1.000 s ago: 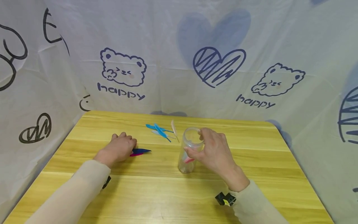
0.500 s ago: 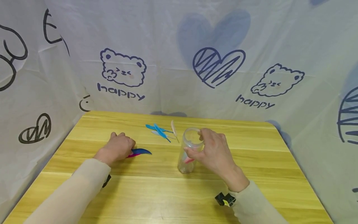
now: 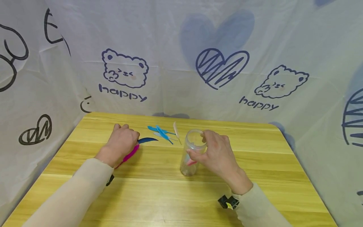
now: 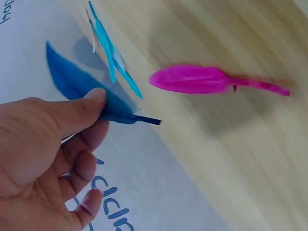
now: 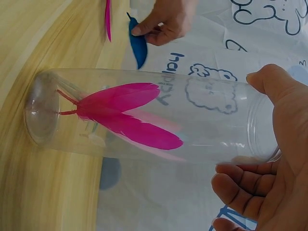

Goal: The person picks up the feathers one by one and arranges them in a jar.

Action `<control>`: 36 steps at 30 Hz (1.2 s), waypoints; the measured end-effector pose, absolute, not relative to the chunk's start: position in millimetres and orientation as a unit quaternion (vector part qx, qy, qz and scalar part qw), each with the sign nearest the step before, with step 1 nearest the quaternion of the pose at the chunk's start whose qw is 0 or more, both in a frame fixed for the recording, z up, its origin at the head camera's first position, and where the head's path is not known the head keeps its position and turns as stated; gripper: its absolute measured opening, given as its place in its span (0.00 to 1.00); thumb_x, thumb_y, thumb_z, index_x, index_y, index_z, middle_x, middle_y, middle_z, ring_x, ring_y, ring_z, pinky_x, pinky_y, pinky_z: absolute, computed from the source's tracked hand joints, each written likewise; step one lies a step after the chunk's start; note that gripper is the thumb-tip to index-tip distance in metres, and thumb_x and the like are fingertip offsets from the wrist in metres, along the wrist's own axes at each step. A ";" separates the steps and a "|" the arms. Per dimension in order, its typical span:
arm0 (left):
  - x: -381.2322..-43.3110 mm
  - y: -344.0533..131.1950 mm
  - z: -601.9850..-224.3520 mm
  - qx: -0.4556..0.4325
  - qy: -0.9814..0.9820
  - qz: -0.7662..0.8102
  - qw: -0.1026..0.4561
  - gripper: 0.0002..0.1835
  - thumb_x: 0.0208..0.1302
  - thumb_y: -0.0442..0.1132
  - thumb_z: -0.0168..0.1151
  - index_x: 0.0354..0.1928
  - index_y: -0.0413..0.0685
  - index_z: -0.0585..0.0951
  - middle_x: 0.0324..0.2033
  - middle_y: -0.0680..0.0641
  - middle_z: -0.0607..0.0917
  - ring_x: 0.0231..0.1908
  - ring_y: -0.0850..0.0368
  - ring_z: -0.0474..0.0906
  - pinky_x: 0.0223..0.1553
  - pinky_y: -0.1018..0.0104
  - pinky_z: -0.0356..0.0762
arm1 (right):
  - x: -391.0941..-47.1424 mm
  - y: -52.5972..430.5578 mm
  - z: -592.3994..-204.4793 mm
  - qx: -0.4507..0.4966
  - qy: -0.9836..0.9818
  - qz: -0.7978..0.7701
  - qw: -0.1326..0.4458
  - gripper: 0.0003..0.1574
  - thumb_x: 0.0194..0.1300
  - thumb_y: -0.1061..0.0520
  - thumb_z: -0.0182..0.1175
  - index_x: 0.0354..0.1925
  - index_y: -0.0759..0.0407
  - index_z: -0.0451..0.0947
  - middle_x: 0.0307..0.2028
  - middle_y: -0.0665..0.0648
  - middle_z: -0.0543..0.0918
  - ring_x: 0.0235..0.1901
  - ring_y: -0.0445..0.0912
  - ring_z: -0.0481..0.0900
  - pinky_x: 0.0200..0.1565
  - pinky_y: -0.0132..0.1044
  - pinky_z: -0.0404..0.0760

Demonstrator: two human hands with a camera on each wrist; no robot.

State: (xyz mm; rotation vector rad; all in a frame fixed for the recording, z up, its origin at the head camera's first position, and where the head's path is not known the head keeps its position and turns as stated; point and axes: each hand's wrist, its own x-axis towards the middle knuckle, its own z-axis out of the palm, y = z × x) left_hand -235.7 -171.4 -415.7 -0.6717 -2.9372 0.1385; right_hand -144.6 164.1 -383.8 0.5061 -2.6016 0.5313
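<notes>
Feather (image 4: 74,81) in dark blue is pinched between the thumb and fingers of the left hand (image 3: 122,142), over the table (image 3: 158,201) and well apart from the jar (image 5: 211,89). The thumb presses on the vane about midway, the bare quill sticks out past it, and the other fingers curl loosely below. The right hand (image 3: 216,153) is bent round the jar's rim, thumb on 1 side and fingers on the other; the jar stands on the table.

The feather should be almost weightless, its vane soft and easily creased, its quill thin but stiffer. It is likely to bend or twist under a hard pinch and to stir in any draught. A light hold low on the vane, where it meets the quill, would probably steer it best and ruffle it least.

The jar looks smooth, clear and light, so perhaps slippery and easily tipped; gripping near the rim steadies it but may narrow the way in. Inside, 2 pink feathers (image 5: 120,98) fan upward from their quills, with paler plumes behind. A loose pink feather (image 4: 195,79) lies on the table below the left hand; 2 light blue feathers (image 3: 163,132) and a pale feather (image 3: 175,128) lie farther back.
</notes>
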 end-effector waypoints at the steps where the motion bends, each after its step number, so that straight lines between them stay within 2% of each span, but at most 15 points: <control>1: -235.8 -170.1 -414.5 -0.222 -0.971 0.046 0.075 0.08 0.67 0.38 0.72 0.30 0.51 0.83 0.27 0.51 0.86 0.36 0.47 0.73 0.45 0.48 0.66 | -144.7 164.0 -383.9 0.184 -0.939 0.191 0.219 0.39 0.54 0.37 0.81 0.47 0.61 0.75 0.38 0.55 0.84 0.36 0.50 0.81 0.50 0.55 0.75; 6: -235.1 -161.9 -409.2 -0.235 -0.960 0.031 0.149 0.10 0.67 0.44 0.75 0.35 0.49 0.83 0.30 0.49 0.85 0.38 0.46 0.71 0.45 0.49 0.66 | -145.0 163.3 -384.4 0.183 -0.939 0.190 0.221 0.40 0.53 0.36 0.80 0.48 0.61 0.75 0.40 0.56 0.84 0.37 0.51 0.81 0.51 0.56 0.75; 9: -233.8 -156.5 -407.1 -0.257 -0.945 0.004 0.204 0.12 0.70 0.43 0.72 0.37 0.44 0.80 0.31 0.47 0.80 0.39 0.45 0.69 0.45 0.49 0.64 | -145.1 162.6 -384.7 0.183 -0.939 0.190 0.223 0.41 0.53 0.36 0.80 0.49 0.62 0.75 0.40 0.56 0.85 0.37 0.52 0.81 0.52 0.56 0.75; 14: -232.3 -147.2 -404.8 -0.289 -0.918 -0.025 0.270 0.16 0.72 0.43 0.69 0.34 0.41 0.73 0.29 0.46 0.71 0.37 0.44 0.66 0.43 0.49 0.63 | -145.2 162.3 -385.3 0.182 -0.939 0.189 0.223 0.41 0.53 0.36 0.81 0.48 0.61 0.75 0.40 0.56 0.84 0.37 0.52 0.81 0.52 0.57 0.75; 24: -231.8 -132.8 -396.9 -0.313 -0.907 -0.022 0.280 0.18 0.74 0.45 0.67 0.33 0.43 0.71 0.28 0.47 0.68 0.36 0.46 0.62 0.43 0.51 0.57 | -144.7 162.4 -384.6 0.176 -0.942 0.189 0.216 0.40 0.54 0.35 0.80 0.48 0.61 0.75 0.39 0.56 0.84 0.37 0.52 0.81 0.52 0.57 0.75; 36: -222.6 -111.0 -372.2 -0.333 -0.881 -0.035 0.334 0.21 0.75 0.47 0.65 0.31 0.44 0.68 0.27 0.48 0.65 0.34 0.47 0.61 0.42 0.51 0.55 | -146.5 163.1 -386.5 0.191 -0.935 0.185 0.237 0.39 0.52 0.36 0.81 0.45 0.60 0.73 0.35 0.54 0.82 0.34 0.50 0.80 0.48 0.54 0.76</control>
